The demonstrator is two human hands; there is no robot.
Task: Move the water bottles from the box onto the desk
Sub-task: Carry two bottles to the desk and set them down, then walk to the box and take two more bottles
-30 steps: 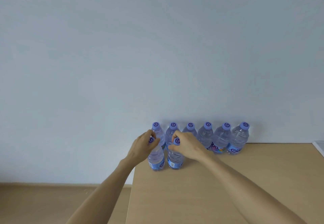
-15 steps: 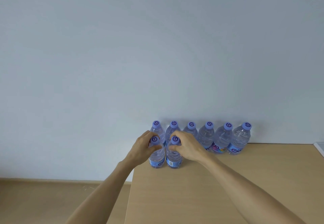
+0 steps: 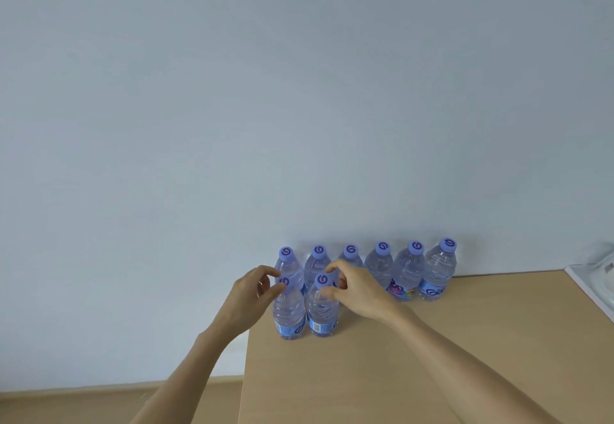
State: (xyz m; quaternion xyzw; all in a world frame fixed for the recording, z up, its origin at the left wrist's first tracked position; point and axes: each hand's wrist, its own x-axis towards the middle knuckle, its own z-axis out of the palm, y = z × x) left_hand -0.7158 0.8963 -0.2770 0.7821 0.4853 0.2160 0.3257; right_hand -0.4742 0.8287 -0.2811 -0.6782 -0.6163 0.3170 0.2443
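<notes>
Although the box was nowhere in the view, eight water bottles could be counted standing upright on the desk [image 3: 432,357]. Six of them formed a back row [image 3: 382,267] close against the wall [image 3: 299,91], and two more stood in front, at the left end near the desk's left edge. The front left bottle [image 3: 288,315] and the front right bottle [image 3: 321,312] were set just beside each other, each resting on its base.

The left hand [image 3: 247,300] was seen at the cap of the front left bottle, fingers loosely curled around the cap; whether the cap was truly pinched or just released could not be told. The right hand [image 3: 357,290] was arched over the cap of the front right bottle, thumb and fingers spread around it, and a firm grip could not be confirmed there either.

The task was judged to be well advanced, a second row having been begun; how many bottles were left in the box could not be known.

Blue labels were wrapped low on the bottles, and a swirl mark was printed on each purple cap. Partial blue lettering was visible on the rightmost bottle [image 3: 438,274], but no brand could be read. A colourful label was noticed on the bottle beside it [image 3: 404,277]. A white object [image 3: 594,277] lay at the desk's far right.
</notes>
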